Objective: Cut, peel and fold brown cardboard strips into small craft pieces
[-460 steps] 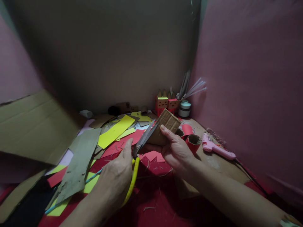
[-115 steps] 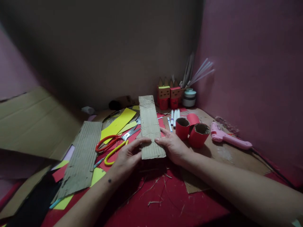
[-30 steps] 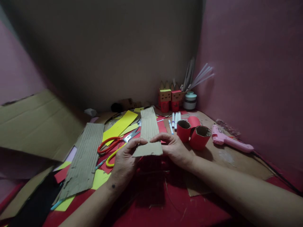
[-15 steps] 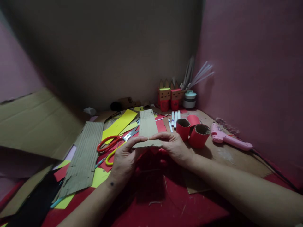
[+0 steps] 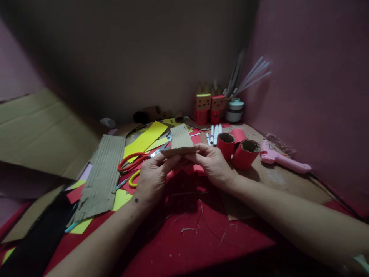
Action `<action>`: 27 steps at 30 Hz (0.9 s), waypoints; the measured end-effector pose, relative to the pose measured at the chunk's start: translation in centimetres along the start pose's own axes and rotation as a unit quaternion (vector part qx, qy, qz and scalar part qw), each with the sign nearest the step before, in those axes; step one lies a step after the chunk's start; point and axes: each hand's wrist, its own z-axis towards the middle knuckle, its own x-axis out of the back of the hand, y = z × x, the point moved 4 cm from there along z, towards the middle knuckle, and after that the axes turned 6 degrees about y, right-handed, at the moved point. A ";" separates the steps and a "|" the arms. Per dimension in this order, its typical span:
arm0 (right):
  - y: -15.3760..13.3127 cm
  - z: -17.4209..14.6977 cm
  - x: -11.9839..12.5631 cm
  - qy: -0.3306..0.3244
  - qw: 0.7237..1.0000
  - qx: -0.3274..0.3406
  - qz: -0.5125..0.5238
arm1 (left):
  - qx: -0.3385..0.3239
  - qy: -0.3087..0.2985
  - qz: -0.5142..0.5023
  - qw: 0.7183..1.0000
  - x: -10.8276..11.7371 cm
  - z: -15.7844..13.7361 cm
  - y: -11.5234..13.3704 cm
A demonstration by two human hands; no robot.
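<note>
Between my two hands is a strip of corrugated cardboard [image 5: 182,136], its near end bent and turned toward me. My left hand [image 5: 152,173] pinches the left side of that end, thumb below its edge. My right hand [image 5: 215,163] grips the right side the same way, the thumbs close together. Beside my left hand lie scissors [image 5: 133,162] with red and yellow handles, partly hidden by it. Near my right hand stand red paper-covered cardboard tubes [image 5: 246,156].
A ribbed cardboard piece [image 5: 99,181] lies at left, near a large cardboard sheet [image 5: 43,134]. Yellow paper [image 5: 147,140] and markers [image 5: 215,134] lie behind. A pink glue gun [image 5: 284,159] rests at right. Two decorated box figures [image 5: 203,107] and a jar [image 5: 234,111] stand at the back.
The cardboard's near end has tilted, its edge now facing me, and both thumbs have come into view below it. The whole view has shifted slightly, with the table things appearing higher.
</note>
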 end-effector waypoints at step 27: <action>0.2 0.6 0.1 0.038 0.998 -0.040 0.014 | -0.002 0.054 0.020 0.998 -0.1 1.0 -0.1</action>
